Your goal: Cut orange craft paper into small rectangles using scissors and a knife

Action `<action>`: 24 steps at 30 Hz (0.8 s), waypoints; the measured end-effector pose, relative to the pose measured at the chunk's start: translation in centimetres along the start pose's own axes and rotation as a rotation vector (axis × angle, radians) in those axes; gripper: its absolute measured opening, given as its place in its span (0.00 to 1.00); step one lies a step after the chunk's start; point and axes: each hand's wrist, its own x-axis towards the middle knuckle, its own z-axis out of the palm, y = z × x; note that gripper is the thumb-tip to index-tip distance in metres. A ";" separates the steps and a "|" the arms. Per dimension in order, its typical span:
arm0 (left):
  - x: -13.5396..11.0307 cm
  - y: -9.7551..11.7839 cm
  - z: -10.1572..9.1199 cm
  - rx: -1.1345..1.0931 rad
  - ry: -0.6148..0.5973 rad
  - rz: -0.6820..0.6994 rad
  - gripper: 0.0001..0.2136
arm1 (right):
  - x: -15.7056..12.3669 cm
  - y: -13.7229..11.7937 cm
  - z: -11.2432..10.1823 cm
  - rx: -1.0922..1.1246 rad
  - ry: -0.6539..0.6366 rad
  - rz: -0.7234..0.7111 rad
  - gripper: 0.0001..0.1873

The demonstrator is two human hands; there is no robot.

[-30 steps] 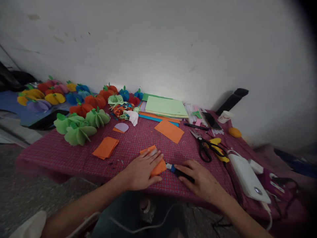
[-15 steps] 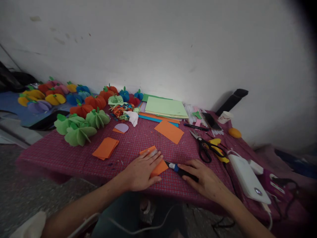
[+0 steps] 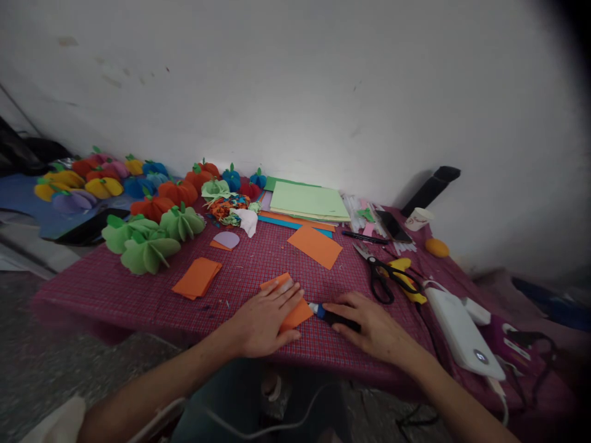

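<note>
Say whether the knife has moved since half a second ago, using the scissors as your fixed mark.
Yes: the knife has shifted slightly left, away from the scissors and towards the left hand.

- No wording is legible.
- White paper cup (image 3: 421,218), beyond and right of the right hand's (image 3: 369,327) grip: reddish marks, unreadable.
- White device (image 3: 459,329), right of that grip: lit round display (image 3: 481,357), too small to read.
- Purple object (image 3: 504,343), farther right: pale marks, blurred.
</note>
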 end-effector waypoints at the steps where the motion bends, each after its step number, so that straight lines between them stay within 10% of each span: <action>1: 0.0 0.0 0.0 0.000 -0.001 0.002 0.31 | 0.1 0.1 0.1 -0.001 -0.005 -0.001 0.19; 24: 0.2 -1.1 1.0 0.055 0.097 -0.168 0.25 | -0.5 0.6 0.1 -0.019 0.063 0.020 0.19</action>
